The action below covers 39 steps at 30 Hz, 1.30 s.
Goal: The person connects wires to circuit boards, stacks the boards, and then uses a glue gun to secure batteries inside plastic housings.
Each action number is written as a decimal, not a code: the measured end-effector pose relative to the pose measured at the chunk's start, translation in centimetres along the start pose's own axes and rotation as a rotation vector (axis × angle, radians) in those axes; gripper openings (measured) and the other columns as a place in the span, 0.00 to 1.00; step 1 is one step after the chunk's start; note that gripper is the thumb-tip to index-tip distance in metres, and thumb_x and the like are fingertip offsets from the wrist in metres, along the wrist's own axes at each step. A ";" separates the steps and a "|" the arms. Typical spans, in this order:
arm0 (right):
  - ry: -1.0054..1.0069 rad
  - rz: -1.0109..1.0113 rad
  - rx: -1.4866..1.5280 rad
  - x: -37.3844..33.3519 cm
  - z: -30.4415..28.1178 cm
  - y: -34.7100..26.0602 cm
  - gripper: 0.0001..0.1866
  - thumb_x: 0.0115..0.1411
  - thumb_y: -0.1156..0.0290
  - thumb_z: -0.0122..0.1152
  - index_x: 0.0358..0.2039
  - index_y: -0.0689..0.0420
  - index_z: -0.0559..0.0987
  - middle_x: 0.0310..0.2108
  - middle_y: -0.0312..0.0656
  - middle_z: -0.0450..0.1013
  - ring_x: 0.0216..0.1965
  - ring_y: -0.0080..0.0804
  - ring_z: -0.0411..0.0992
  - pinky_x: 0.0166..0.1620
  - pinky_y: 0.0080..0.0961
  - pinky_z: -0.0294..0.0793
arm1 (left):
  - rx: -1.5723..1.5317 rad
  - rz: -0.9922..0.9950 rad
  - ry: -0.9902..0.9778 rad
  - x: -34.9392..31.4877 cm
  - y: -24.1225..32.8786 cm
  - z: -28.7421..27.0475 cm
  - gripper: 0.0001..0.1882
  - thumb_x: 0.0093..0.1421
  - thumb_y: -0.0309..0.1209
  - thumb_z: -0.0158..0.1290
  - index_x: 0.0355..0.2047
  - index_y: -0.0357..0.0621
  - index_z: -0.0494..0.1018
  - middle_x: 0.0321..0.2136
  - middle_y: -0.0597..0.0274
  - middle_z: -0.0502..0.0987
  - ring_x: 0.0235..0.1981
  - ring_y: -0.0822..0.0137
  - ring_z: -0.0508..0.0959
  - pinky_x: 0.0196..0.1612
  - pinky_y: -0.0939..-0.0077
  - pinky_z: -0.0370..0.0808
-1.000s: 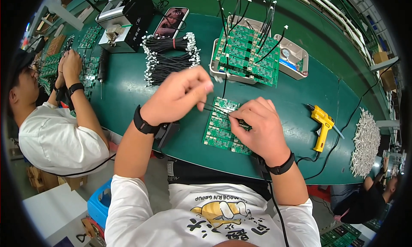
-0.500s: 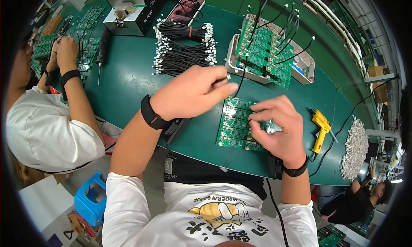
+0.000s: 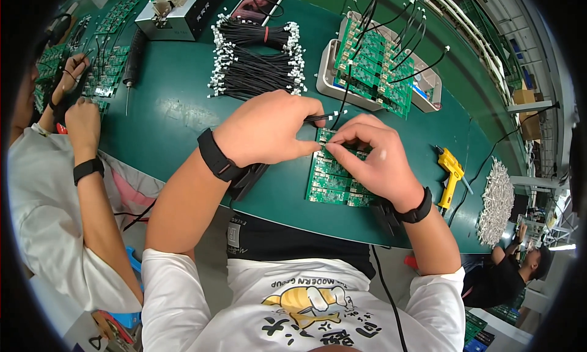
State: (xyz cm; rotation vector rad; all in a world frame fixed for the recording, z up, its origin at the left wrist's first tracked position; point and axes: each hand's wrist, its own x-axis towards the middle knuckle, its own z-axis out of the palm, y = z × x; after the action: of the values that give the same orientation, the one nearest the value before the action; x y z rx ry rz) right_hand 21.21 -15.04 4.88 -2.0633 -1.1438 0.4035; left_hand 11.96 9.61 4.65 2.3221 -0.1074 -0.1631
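Note:
My left hand (image 3: 269, 129) is closed round a few short black cables (image 3: 315, 118) whose white plug ends stick out past the fingers. Its thumb tip comes down at the upper left corner of a green circuit board panel (image 3: 327, 182) lying flat on the table. There, the thumb and index finger of my right hand (image 3: 382, 159) are pinched together, almost touching my left thumb. Whatever is between those right fingertips is too small to make out. My right hand covers the panel's right part.
Beyond my hands lies a bundle of black cables (image 3: 257, 67). A plastic box (image 3: 328, 77) holds upright green boards (image 3: 376, 70) with cables rising from them. At right are a yellow glue gun (image 3: 451, 171) and a white pile (image 3: 496, 205). A co-worker's arm (image 3: 92, 168) is at left.
My right hand has moved up and left to the panel's upper corner and closed its pinch. My left thumb has come down beside it, and the cables in my left hand now show more.

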 end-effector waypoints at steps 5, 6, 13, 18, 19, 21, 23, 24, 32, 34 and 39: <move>-0.002 -0.130 -0.086 0.3 0.1 0.4 0.06 0.66 0.76 0.77 0.41 0.64 0.90 0.40 0.43 0.84 0.41 0.36 0.82 0.43 0.33 0.83 | -0.023 0.026 0.018 0.2 -0.3 0.2 0.20 0.56 0.38 0.73 0.46 0.44 0.86 0.29 0.48 0.86 0.33 0.45 0.88 0.39 0.51 0.83; -0.007 -0.126 -0.086 0.4 0.0 0.3 0.06 0.66 0.76 0.77 0.41 0.64 0.90 0.40 0.43 0.84 0.41 0.36 0.82 0.43 0.33 0.83 | -0.022 0.033 0.025 0.2 -0.4 0.3 0.20 0.56 0.38 0.73 0.46 0.44 0.86 0.29 0.48 0.86 0.33 0.45 0.88 0.40 0.51 0.83; -0.147 -0.228 -0.185 1.7 -0.5 -0.3 0.04 0.63 0.80 0.73 0.39 0.65 0.88 0.40 0.47 0.82 0.45 0.48 0.80 0.48 0.38 0.83 | -0.015 0.060 0.050 0.1 -0.6 0.5 0.19 0.55 0.36 0.73 0.45 0.44 0.86 0.30 0.48 0.86 0.33 0.45 0.87 0.40 0.52 0.83; -0.133 -0.198 -0.222 1.7 -0.4 -0.8 0.03 0.62 0.80 0.73 0.36 0.63 0.87 0.37 0.47 0.80 0.42 0.49 0.78 0.48 0.41 0.80 | -0.010 0.044 0.048 0.2 -0.5 0.7 0.19 0.55 0.36 0.73 0.45 0.43 0.86 0.28 0.49 0.85 0.33 0.45 0.88 0.40 0.51 0.83; -0.114 -0.188 -0.237 1.5 -0.4 -1.1 0.03 0.62 0.79 0.73 0.35 0.62 0.87 0.35 0.46 0.79 0.41 0.49 0.78 0.47 0.42 0.79 | -0.010 0.053 0.059 0.2 -0.7 1.0 0.19 0.55 0.36 0.73 0.45 0.43 0.86 0.27 0.49 0.85 0.33 0.45 0.88 0.40 0.51 0.83; -0.074 -0.171 -0.269 1.4 -0.4 -1.6 0.03 0.61 0.78 0.74 0.34 0.61 0.86 0.31 0.45 0.76 0.40 0.47 0.76 0.45 0.42 0.76 | -0.008 0.061 0.070 0.1 -0.5 0.8 0.19 0.55 0.36 0.73 0.45 0.43 0.86 0.27 0.49 0.85 0.33 0.45 0.88 0.40 0.51 0.83; -0.087 -0.162 -0.246 1.7 -0.7 -1.4 0.03 0.61 0.78 0.74 0.33 0.60 0.86 0.31 0.44 0.76 0.39 0.46 0.75 0.45 0.41 0.75 | -0.006 0.011 0.018 0.2 -0.1 0.4 0.19 0.55 0.36 0.73 0.45 0.43 0.86 0.26 0.50 0.84 0.33 0.45 0.87 0.40 0.51 0.83; -0.099 -0.153 -0.225 1.9 -0.9 -1.2 0.03 0.61 0.78 0.74 0.33 0.60 0.85 0.30 0.43 0.75 0.38 0.44 0.75 0.45 0.41 0.74 | -0.005 -0.014 -0.008 0.2 0.1 0.2 0.19 0.55 0.36 0.73 0.45 0.43 0.86 0.26 0.50 0.84 0.33 0.45 0.87 0.40 0.51 0.83; -0.207 -0.092 -0.248 2.7 -1.5 -0.9 0.04 0.60 0.76 0.75 0.33 0.59 0.86 0.30 0.41 0.74 0.37 0.40 0.74 0.44 0.38 0.73 | -0.052 0.005 0.001 0.3 0.1 0.2 0.19 0.55 0.36 0.73 0.46 0.42 0.85 0.26 0.48 0.84 0.34 0.44 0.88 0.40 0.52 0.83; -0.204 -0.084 -0.246 2.6 -1.4 -0.8 0.04 0.61 0.76 0.75 0.34 0.59 0.86 0.30 0.41 0.75 0.37 0.40 0.75 0.44 0.37 0.74 | -0.054 0.012 0.003 0.3 -0.1 0.3 0.20 0.55 0.36 0.73 0.46 0.42 0.85 0.27 0.48 0.84 0.34 0.44 0.88 0.40 0.52 0.83; -0.136 0.010 -0.040 1.4 -1.1 -0.3 0.05 0.62 0.77 0.75 0.37 0.61 0.86 0.34 0.40 0.79 0.38 0.34 0.78 0.47 0.33 0.80 | -0.054 0.113 0.062 -0.1 -1.0 0.5 0.18 0.60 0.39 0.72 0.44 0.40 0.83 0.20 0.55 0.73 0.24 0.54 0.76 0.31 0.58 0.71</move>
State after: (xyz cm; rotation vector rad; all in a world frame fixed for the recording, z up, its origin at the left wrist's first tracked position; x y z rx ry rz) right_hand 22.41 -14.25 5.97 -2.1038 -1.2309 0.5360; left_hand 11.82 9.93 3.60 2.2584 -0.1998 -0.0371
